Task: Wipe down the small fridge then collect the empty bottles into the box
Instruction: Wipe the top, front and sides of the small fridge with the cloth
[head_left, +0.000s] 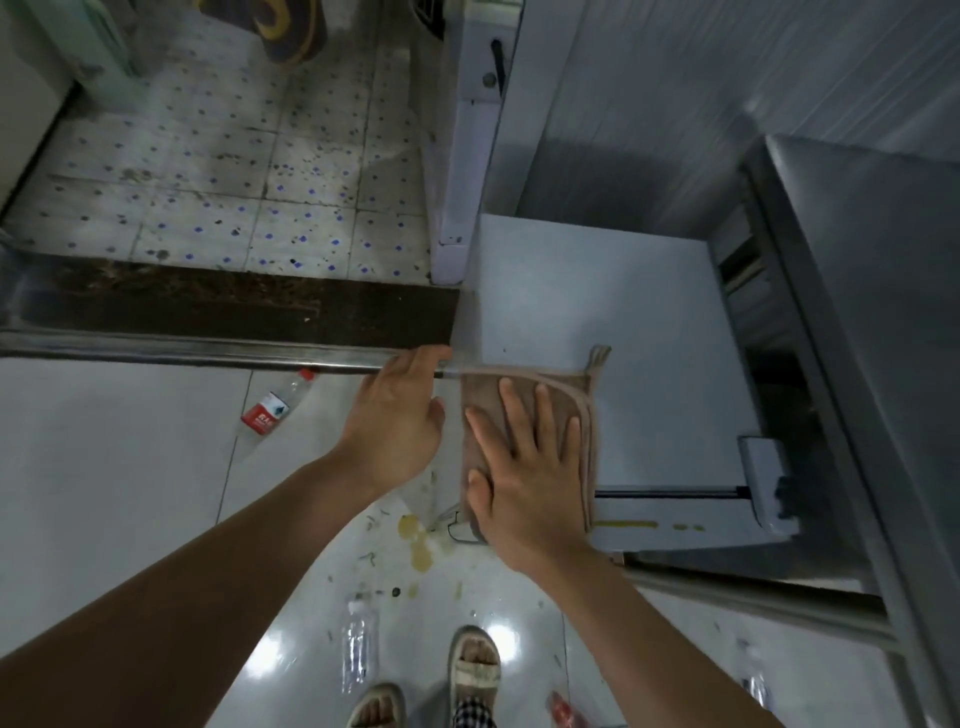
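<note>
We stood over the small fridge (597, 312), its white top bare beyond a brown cloth (524, 400) at the near left corner. Our right hand (524, 467) lay flat on the cloth, fingers straight and spread. Our left hand (400, 421) hung beside it, loosely curled; whether it held anything we could not tell. Empty bottles lay on the glossy tiled floor (130, 467): a red-labelled bottle (272, 408), a clear bottle (358, 649), and a blurred third bottle (756, 680).

We cannot read the label on the red-labelled bottle (270, 410): too blurred. The cloth (524, 415) is partly hidden under the right hand (524, 483). A red object (566, 712) near the bottom edge is unidentifiable. The left hand (400, 415) fingertips are hidden past the fridge (597, 291) edge.
</note>
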